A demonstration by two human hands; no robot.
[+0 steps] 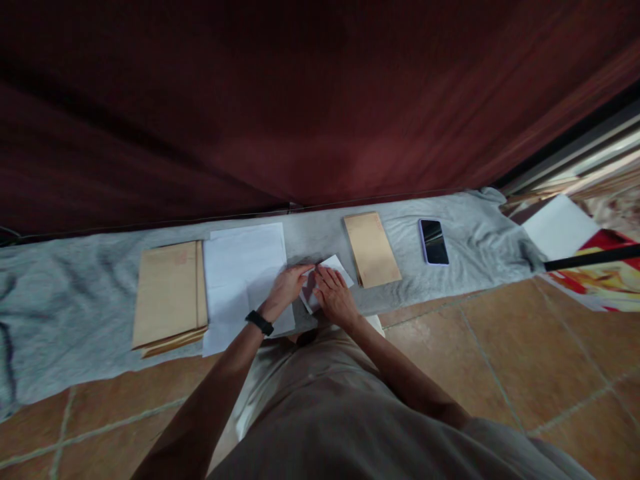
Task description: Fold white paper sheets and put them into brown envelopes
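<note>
A small folded sheet of white paper [341, 265] lies on the grey cloth in front of me. My left hand [287, 288], with a black watch [259, 323] on its wrist, has its fingers closed at the paper's left side. Flat on top of the paper rests my right hand [334, 295], fingers stretched out and a little apart. The fingertips of both hands nearly meet at the paper's upper edge. Beneath my left forearm lie larger white sheets [245, 267], and a small pile of brown envelopes [373, 250] is just right of my right hand.
A larger stack of brown envelopes [167, 290] sits left of the white sheets. To the right, a phone [434, 242] lies on the grey cloth [475, 233]. A dark red curtain [300, 120] hangs behind. Colourful printed material [610, 273] and a dark bar [593, 257] are at far right.
</note>
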